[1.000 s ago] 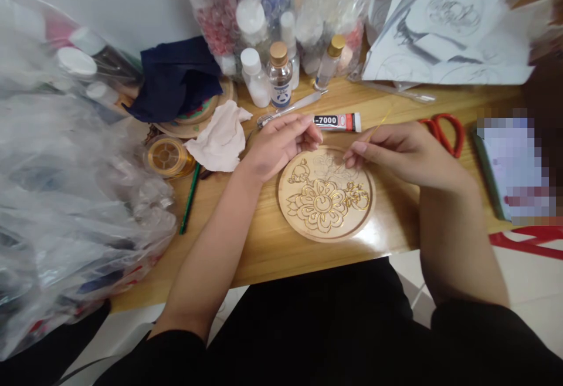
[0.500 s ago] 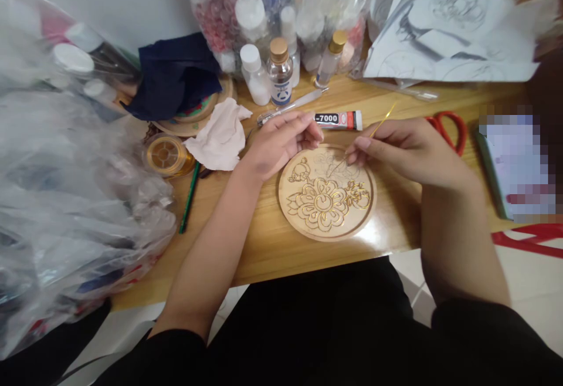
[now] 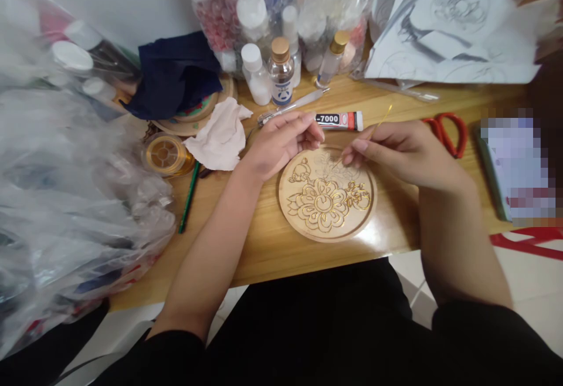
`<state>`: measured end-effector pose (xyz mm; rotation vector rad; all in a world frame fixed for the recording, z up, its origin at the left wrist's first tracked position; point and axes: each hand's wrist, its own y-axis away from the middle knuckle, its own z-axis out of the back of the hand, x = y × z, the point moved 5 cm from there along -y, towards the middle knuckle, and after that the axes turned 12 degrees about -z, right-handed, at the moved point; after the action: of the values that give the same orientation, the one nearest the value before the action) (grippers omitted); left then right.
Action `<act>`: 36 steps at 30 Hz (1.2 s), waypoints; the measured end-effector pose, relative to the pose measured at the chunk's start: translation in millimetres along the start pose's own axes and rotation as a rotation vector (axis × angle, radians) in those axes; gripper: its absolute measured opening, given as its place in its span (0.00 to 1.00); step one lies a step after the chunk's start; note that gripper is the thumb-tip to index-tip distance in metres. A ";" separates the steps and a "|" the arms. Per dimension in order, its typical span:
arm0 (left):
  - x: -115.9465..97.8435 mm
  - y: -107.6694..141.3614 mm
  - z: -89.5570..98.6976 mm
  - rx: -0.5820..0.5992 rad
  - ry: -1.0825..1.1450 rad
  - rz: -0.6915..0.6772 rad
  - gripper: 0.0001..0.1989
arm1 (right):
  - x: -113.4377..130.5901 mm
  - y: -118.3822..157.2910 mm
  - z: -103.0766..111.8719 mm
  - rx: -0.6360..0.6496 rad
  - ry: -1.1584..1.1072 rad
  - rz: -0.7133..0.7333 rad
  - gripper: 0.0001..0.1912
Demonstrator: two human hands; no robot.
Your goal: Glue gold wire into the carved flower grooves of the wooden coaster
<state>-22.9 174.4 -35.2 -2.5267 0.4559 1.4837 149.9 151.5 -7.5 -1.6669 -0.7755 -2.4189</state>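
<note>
Gold wire [image 3: 382, 123] pinched btwn thumb + fingertips of R hand [image 3: 398, 150], over far-R part of wooden plate [image 3: 303, 222]; lower end too fine to tell if touching. L hand [image 3: 290, 139] on its side, fingers loosely curled, at plate's far-L rim; can't tell if in contact.

Plate = flat on tabletop [image 3: 272, 257], near front edge, below both hands. Flower design mostly gold-outlined, far part thin grey lines only.

Outward: tube [image 3: 342, 120] marked "-7000" just beyond plate, partly behind L hand. Red-handled scissors [image 3: 463, 138] R of plate, partly behind R hand. Green pencil [image 3: 189, 198], pale pink scrap [image 3: 222, 136], gold spool [image 3: 165, 156] L of plate. Capped bottles [image 3: 282, 78] well beyond plate; drawings [image 3: 460, 28] far R-rear of it.
</note>
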 end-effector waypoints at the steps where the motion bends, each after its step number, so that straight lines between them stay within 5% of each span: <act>1: -0.2 -0.1 -0.2 0.000 0.002 -0.001 0.19 | 0.6 0.1 -0.3 -0.001 0.005 0.005 0.14; 36: -0.6 1.0 -1.5 0.011 0.066 -0.002 0.19 | -1.8 -3.3 -7.9 -0.047 -0.080 0.026 0.13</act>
<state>-22.2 173.1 -33.9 -2.5735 0.4699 1.3965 142.8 150.4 -12.4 -1.7892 -0.7073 -2.3846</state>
